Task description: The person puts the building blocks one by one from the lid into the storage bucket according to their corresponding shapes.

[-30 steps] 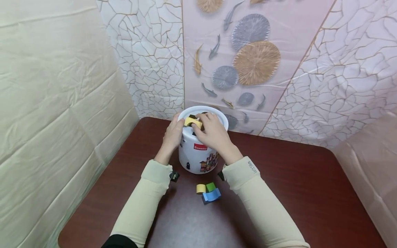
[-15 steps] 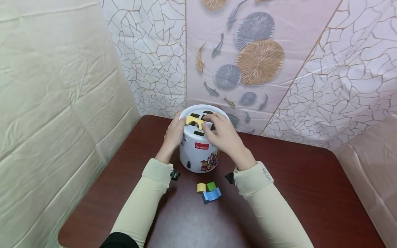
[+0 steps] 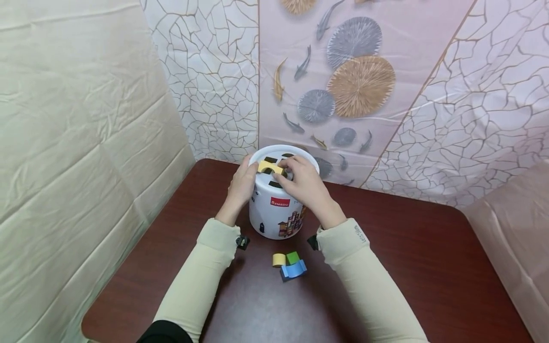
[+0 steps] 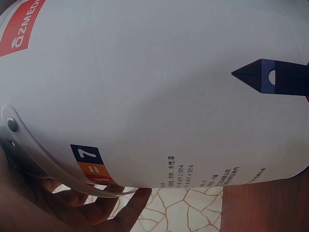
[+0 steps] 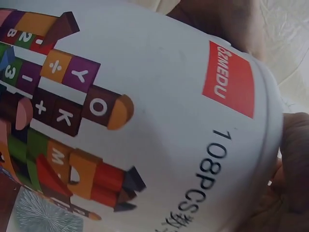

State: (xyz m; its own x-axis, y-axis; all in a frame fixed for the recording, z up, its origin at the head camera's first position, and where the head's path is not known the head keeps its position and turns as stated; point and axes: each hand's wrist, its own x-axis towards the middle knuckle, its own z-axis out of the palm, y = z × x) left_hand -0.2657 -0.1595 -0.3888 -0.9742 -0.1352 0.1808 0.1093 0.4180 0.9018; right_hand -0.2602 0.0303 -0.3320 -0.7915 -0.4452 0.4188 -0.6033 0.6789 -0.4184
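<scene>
A white bucket (image 3: 274, 216) with a slotted lid (image 3: 262, 182) stands upright on the table. A yellow arch block (image 3: 269, 166) lies on or just above the lid; whether part of it is in a slot I cannot tell. My right hand (image 3: 304, 186) pinches the block's right end between thumb and fingers. On the bucket's left side, my left hand (image 3: 241, 186) grips the wall and rim, its thumb beside the block's left end. The left wrist view shows fingers (image 4: 104, 209) around the bucket near its handle (image 4: 41, 154). The right wrist view shows mostly printed bucket wall.
In front of the bucket, a yellow rounded block (image 3: 279, 259), a green block (image 3: 292, 257) and a blue curved block (image 3: 293, 269) lie close together on the brown table (image 3: 407, 267). Patterned cloth (image 3: 214, 76) hangs behind the table.
My right hand shifted right, then slightly back left, with the yellow arch block tilting and levelling again. More of the lid's slots show now. The left hand stays on the bucket.
</scene>
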